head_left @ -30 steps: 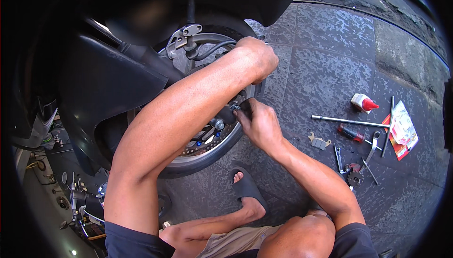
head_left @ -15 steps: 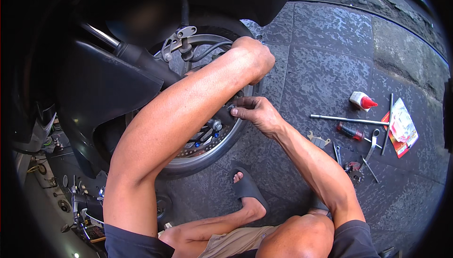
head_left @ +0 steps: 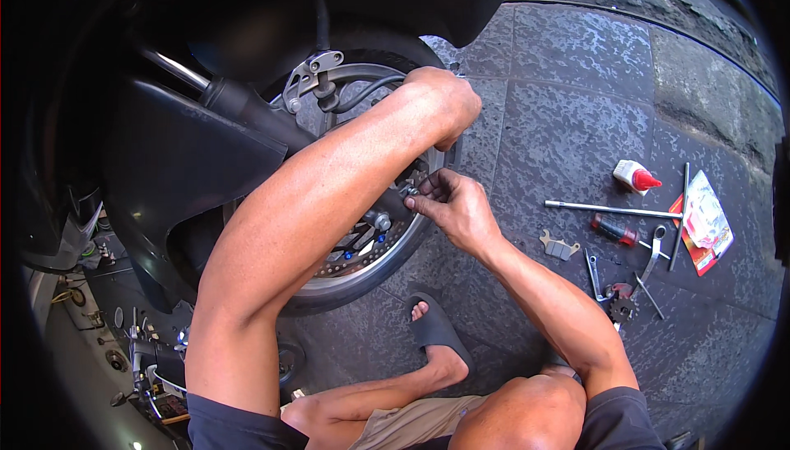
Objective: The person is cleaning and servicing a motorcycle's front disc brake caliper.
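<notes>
A motorcycle's front wheel point(head_left: 346, 292) with a drilled brake disc point(head_left: 336, 269) stands before me. My left hand point(head_left: 444, 102) reaches across to its right rim and is closed. What it grips is hidden under the hand; a small metal end peeks out past the knuckles. Just below, my right hand point(head_left: 461, 207) pinches a small metal bolt point(head_left: 409, 192) between thumb and fingers, close to the lower fork end point(head_left: 381, 220). My left forearm covers much of the wheel. Above it, a brake hose point(head_left: 366, 92) runs toward my left hand.
On the tiled floor to the right lie a white bottle with a red cap point(head_left: 638, 177), a T-handle wrench point(head_left: 613, 209), a screwdriver point(head_left: 613, 228), a brake pad point(head_left: 559, 246), spanners point(head_left: 594, 275) and a plastic packet point(head_left: 706, 223). The dark front fender point(head_left: 189, 133) overhangs the wheel's left.
My right hand has shifted slightly, its fingers lifting so the bolt shows more clearly. My left hand stays almost in place. The brake pad on the floor now shows more fully beside my right forearm.
</notes>
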`<action>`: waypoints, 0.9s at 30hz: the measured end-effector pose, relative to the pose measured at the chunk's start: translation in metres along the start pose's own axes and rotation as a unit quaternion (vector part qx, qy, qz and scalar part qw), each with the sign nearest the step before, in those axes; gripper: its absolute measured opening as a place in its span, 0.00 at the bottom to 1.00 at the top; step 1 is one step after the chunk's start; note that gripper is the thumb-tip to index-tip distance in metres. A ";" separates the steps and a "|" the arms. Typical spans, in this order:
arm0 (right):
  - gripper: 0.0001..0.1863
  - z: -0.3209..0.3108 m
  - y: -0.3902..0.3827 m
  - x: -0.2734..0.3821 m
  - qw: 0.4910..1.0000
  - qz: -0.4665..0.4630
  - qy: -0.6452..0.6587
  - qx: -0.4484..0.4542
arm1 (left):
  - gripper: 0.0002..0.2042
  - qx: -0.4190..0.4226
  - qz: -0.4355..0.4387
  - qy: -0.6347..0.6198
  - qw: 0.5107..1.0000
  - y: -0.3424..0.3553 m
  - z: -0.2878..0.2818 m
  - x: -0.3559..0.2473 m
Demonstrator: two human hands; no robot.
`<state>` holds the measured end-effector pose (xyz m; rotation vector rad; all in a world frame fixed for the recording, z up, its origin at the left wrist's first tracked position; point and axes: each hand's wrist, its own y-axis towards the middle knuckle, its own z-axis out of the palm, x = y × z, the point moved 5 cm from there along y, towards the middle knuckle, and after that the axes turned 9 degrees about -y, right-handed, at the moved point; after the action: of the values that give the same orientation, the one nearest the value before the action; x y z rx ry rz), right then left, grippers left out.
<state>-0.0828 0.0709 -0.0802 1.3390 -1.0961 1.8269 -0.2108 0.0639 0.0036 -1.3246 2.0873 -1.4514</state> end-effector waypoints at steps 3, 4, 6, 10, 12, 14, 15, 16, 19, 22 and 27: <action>0.13 -0.001 -0.008 0.005 0.991 -0.093 -0.081 -0.058 | 0.14 -0.002 0.008 0.014 1.000 0.002 0.000 -0.003; 0.13 -0.001 -0.009 0.006 0.991 -0.094 -0.082 -0.057 | 0.14 -0.003 0.007 0.013 1.000 0.002 0.000 -0.002; 0.09 0.000 -0.018 0.022 0.934 -0.223 -0.253 -0.120 | 0.14 -0.009 0.008 0.010 1.000 0.002 0.001 -0.001; 0.11 0.011 -0.020 0.025 0.906 -0.216 -0.347 -0.108 | 0.14 -0.007 0.009 0.005 1.000 0.004 0.002 -0.001; 0.13 0.016 -0.017 0.020 0.938 -0.152 -0.306 -0.063 | 0.14 -0.006 0.007 0.002 1.000 0.004 0.002 0.001; 0.13 0.014 -0.016 0.020 0.958 -0.094 -0.269 -0.033 | 0.14 -0.007 0.006 0.003 1.000 0.003 0.001 0.001; 0.14 0.015 -0.015 0.016 0.973 -0.034 -0.230 -0.002 | 0.14 -0.008 0.006 0.005 1.000 0.003 0.001 0.000; 0.13 0.012 -0.020 0.017 0.966 -0.107 -0.223 -0.080 | 0.14 -0.009 0.006 0.005 1.000 0.002 0.000 0.000; 0.10 0.006 -0.021 0.029 0.938 -0.168 -0.272 -0.134 | 0.15 -0.008 0.007 0.005 1.000 0.002 0.001 -0.001; 0.10 0.012 -0.016 0.026 0.930 -0.164 -0.311 -0.103 | 0.15 -0.005 0.007 0.009 1.000 0.003 0.000 -0.002; 0.17 0.018 -0.007 0.022 0.967 -0.018 -0.251 -0.037 | 0.15 -0.003 0.002 0.017 1.000 0.003 0.000 -0.003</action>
<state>-0.0754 0.0586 -0.0548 1.8184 -1.3646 1.4339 -0.2112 0.0663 0.0000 -1.3065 2.1156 -1.4772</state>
